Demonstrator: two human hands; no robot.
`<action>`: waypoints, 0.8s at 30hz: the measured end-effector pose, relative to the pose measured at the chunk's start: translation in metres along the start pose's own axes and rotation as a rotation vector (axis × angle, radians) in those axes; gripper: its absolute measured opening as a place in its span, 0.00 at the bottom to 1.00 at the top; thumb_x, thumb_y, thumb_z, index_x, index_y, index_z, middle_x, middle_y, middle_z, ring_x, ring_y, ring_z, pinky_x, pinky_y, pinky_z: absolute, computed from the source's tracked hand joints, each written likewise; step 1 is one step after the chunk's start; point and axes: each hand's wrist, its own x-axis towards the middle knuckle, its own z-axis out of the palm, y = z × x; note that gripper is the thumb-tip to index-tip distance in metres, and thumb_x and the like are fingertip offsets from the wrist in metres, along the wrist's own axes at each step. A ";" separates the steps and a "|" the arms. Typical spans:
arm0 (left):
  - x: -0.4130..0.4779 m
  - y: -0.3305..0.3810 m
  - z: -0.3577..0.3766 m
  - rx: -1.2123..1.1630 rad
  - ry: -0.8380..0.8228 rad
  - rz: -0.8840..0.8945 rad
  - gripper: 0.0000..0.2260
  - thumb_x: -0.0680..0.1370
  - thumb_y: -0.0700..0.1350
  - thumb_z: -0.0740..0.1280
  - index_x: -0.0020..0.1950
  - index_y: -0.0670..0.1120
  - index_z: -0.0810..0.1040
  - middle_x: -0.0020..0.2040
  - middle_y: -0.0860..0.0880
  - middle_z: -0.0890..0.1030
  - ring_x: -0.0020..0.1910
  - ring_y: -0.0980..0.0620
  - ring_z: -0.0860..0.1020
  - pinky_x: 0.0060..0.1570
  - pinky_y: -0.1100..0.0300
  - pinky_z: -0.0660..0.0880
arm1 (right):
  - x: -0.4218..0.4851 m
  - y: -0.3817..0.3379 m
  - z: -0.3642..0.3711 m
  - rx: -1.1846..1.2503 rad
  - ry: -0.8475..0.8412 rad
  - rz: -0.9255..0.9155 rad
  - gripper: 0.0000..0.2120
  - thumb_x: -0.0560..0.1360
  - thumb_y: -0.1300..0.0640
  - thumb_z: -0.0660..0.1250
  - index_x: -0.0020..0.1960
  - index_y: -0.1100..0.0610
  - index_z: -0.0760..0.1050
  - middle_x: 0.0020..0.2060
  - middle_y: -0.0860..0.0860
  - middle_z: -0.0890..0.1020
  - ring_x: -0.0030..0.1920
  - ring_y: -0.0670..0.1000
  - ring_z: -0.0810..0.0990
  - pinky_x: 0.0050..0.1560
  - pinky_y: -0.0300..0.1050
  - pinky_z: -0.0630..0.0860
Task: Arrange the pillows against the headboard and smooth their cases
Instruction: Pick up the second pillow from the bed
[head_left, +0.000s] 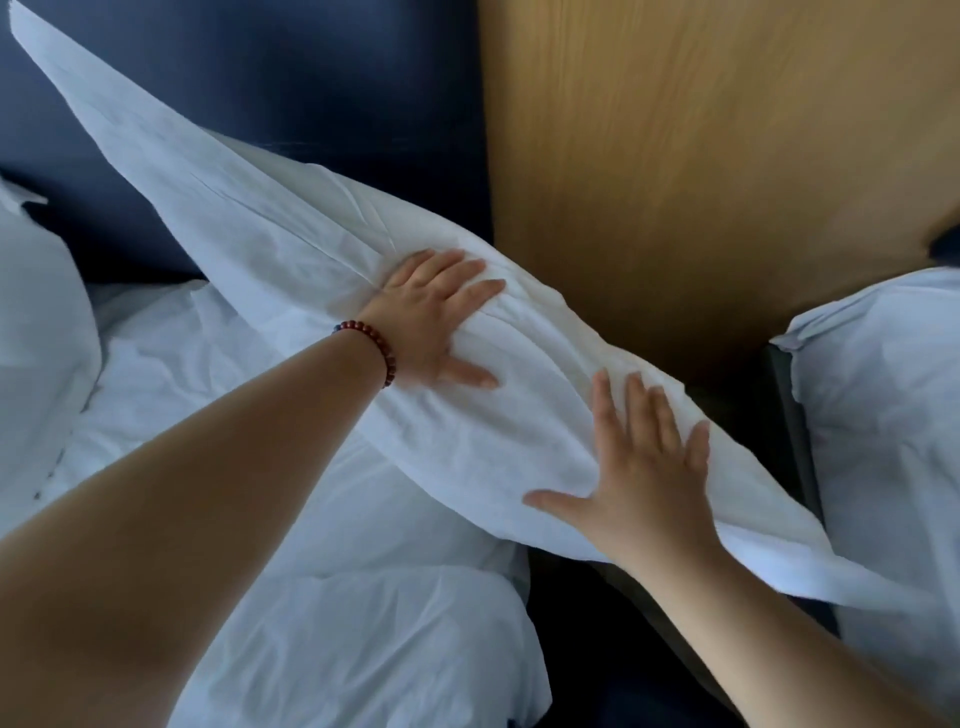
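Left hand (431, 317) and right hand (639, 467) press flat, fingers (480, 288) spread, on a pillow (291, 234) slanting eleven to five o'clock; seemingly soft, light, best gripped at corners.

pillows (332, 244) (41, 322) (883, 395) x3 | grips (431, 317) (644, 467) x2 | bracelet (387, 358) x1 | hdbd (260, 78) x1

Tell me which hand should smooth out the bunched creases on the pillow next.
Left, probably. The left hand lies flat on the pillow right at the bunched creases; the right hand presses flat nearer its lower end, past them.
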 end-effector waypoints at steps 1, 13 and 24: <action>0.007 -0.003 -0.003 -0.003 -0.012 0.003 0.51 0.62 0.82 0.49 0.79 0.57 0.50 0.80 0.51 0.54 0.79 0.48 0.49 0.76 0.48 0.40 | 0.007 0.008 0.013 -0.004 0.053 0.008 0.62 0.58 0.14 0.44 0.81 0.52 0.44 0.78 0.60 0.56 0.77 0.62 0.57 0.72 0.70 0.52; 0.048 0.000 -0.026 0.227 -0.022 0.052 0.44 0.61 0.82 0.50 0.58 0.49 0.73 0.54 0.52 0.78 0.56 0.49 0.75 0.67 0.51 0.63 | 0.099 0.019 0.032 0.065 0.265 -0.024 0.46 0.60 0.18 0.59 0.57 0.56 0.76 0.38 0.52 0.81 0.40 0.56 0.80 0.45 0.51 0.72; -0.030 -0.016 -0.086 0.084 -0.063 -0.093 0.31 0.59 0.80 0.55 0.42 0.55 0.67 0.37 0.57 0.73 0.39 0.53 0.73 0.41 0.57 0.69 | 0.092 0.001 -0.051 0.157 0.311 -0.392 0.29 0.64 0.27 0.68 0.38 0.50 0.61 0.24 0.43 0.63 0.26 0.48 0.67 0.26 0.42 0.59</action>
